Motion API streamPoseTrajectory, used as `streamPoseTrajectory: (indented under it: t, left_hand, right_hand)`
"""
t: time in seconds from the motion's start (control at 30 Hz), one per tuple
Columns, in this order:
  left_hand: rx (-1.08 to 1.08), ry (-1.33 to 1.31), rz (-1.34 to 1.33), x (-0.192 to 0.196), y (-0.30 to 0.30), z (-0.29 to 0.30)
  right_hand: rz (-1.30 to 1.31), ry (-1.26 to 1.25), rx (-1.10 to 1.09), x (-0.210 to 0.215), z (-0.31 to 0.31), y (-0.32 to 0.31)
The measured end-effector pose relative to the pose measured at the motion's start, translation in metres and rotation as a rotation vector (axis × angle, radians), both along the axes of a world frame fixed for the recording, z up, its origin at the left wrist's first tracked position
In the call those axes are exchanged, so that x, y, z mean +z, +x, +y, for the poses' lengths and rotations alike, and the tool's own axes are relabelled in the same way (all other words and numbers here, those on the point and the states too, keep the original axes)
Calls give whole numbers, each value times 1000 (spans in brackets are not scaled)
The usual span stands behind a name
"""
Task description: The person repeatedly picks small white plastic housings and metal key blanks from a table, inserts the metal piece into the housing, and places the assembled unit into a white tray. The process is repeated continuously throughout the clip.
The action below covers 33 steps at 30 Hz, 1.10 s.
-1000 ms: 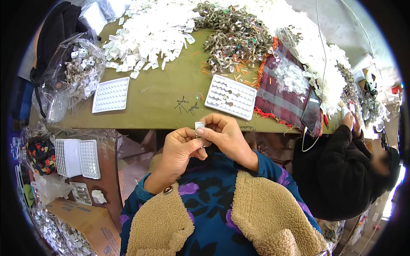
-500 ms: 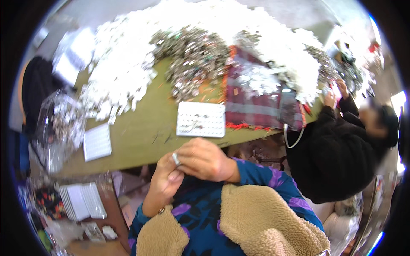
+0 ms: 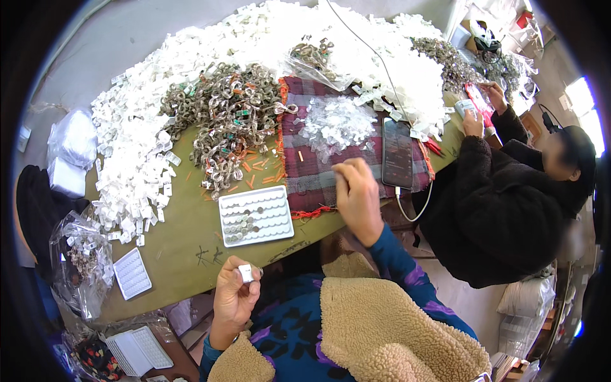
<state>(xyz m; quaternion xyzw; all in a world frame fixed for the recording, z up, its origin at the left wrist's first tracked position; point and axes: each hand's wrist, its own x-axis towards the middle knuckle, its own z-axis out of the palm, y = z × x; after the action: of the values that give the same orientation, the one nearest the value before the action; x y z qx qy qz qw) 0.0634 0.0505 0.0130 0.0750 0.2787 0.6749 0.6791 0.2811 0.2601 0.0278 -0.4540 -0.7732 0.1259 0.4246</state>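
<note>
My left hand (image 3: 233, 299) is closed at the table's front edge, pinching a small white plastic case (image 3: 246, 273) between thumb and fingers. Out over the plaid cloth (image 3: 312, 184), my right hand (image 3: 359, 198) has its fingers curled together. Whether anything is between those fingertips is hidden. Just beyond them lies a heap of clear plastic pieces (image 3: 337, 124). A white tray (image 3: 256, 216) with rows of scalloped slots holds several small round metallic pieces, and it lies between my hands and the heaps behind.
White plastic cases (image 3: 137, 159) spread along the back and left. Beside them are a tangled heap of brownish-grey looped strips (image 3: 223, 114) and orange bits. A phone (image 3: 397, 153) with a white cable rests on the cloth's right side. At right, a person in black (image 3: 503, 210) handles things.
My hands have parted. The right moved up and right onto the plaid cloth; the left moved down, keeping the small white case. The view has shifted, and the surroundings look sharper.
</note>
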Motion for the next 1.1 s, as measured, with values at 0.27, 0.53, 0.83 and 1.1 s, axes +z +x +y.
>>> streamPoseTrajectory:
  t: [0.27, 0.53, 0.83, 1.1]
  left_hand:
    - [29, -44, 171, -4, 1, 7]
    - [10, -52, 188, -2, 1, 9]
    - [5, -25, 196, -4, -1, 6]
    - [0, 10, 175, -9, -5, 4]
  right_hand:
    - [-150, 37, 35, -19, 26, -11]
    - [17, 9, 26, -21, 25, -11]
    - [98, -156, 213, -8, 24, -21]
    - [-152, 54, 130, 3, 50, -43]
